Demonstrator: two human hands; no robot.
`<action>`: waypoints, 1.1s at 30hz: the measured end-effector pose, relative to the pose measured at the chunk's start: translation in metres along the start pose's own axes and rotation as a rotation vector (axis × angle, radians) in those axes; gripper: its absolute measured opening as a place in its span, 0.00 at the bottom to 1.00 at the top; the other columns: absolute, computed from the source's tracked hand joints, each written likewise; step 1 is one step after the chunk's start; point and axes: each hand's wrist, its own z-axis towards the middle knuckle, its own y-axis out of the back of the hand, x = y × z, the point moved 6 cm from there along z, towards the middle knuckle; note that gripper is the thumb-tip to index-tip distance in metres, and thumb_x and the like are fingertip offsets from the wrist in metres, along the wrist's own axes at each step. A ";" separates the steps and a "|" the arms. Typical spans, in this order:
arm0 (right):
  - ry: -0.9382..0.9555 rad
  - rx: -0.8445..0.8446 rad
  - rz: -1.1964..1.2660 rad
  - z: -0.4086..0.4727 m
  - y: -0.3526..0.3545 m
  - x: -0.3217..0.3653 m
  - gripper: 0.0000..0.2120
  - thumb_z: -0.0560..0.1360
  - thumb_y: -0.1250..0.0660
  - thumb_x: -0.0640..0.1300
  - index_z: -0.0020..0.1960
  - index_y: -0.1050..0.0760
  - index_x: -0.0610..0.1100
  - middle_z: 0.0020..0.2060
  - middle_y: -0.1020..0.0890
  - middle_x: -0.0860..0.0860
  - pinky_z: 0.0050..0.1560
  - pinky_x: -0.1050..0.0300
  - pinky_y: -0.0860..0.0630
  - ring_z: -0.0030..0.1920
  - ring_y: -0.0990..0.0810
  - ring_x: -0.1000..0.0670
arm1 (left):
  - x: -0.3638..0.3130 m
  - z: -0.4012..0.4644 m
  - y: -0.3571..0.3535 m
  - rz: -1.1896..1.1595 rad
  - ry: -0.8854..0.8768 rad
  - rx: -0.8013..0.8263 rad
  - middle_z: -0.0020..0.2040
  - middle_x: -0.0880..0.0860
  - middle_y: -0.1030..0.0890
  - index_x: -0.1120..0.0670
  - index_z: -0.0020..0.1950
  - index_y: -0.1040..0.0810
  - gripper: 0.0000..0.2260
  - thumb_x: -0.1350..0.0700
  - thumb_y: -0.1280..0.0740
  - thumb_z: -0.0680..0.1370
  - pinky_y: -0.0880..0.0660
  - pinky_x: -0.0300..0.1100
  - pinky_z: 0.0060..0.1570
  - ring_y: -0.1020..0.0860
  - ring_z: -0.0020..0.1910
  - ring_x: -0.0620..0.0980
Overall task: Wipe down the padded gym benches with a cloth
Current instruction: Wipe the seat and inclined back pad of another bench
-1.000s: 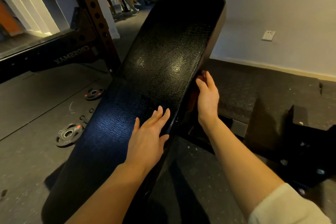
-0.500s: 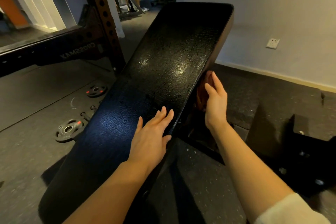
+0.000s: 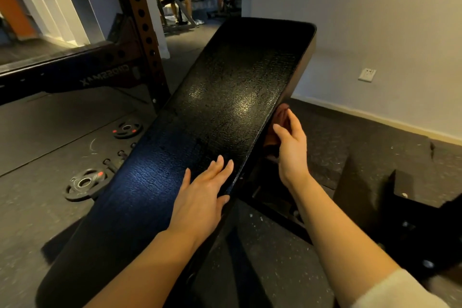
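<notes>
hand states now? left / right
Left hand: open, flat on the bench pad.
Right hand: fingers straight, pressing a reddish cloth against the pad's side edge.

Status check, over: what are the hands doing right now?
Left hand flat on bench pad. Right hand presses cloth to pad's side edge. Nothing blocking.
</notes>
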 end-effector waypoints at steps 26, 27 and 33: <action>0.113 -0.062 -0.313 -0.099 0.008 -0.043 0.20 0.76 0.31 0.37 0.65 0.30 0.48 0.55 0.23 0.53 0.59 0.67 0.29 0.56 0.25 0.62 | 0.019 -0.065 0.000 -0.110 0.125 -0.170 0.73 0.49 0.31 0.47 0.74 0.32 0.26 0.56 0.30 0.76 0.32 0.53 0.69 0.33 0.72 0.50; 0.121 -0.076 -0.302 -0.093 -0.001 -0.040 0.20 0.77 0.33 0.38 0.66 0.31 0.48 0.57 0.25 0.51 0.61 0.66 0.30 0.57 0.26 0.62 | 0.022 -0.065 -0.002 -0.086 0.119 -0.148 0.73 0.49 0.30 0.47 0.73 0.31 0.27 0.57 0.28 0.75 0.32 0.54 0.69 0.32 0.71 0.51; 0.167 0.070 -0.368 -0.145 -0.028 -0.059 0.19 0.72 0.35 0.35 0.59 0.28 0.51 0.51 0.28 0.49 0.53 0.71 0.33 0.51 0.28 0.65 | 0.025 -0.059 -0.009 0.016 0.077 -0.076 0.66 0.54 0.23 0.50 0.67 0.24 0.29 0.62 0.23 0.68 0.27 0.59 0.62 0.23 0.61 0.56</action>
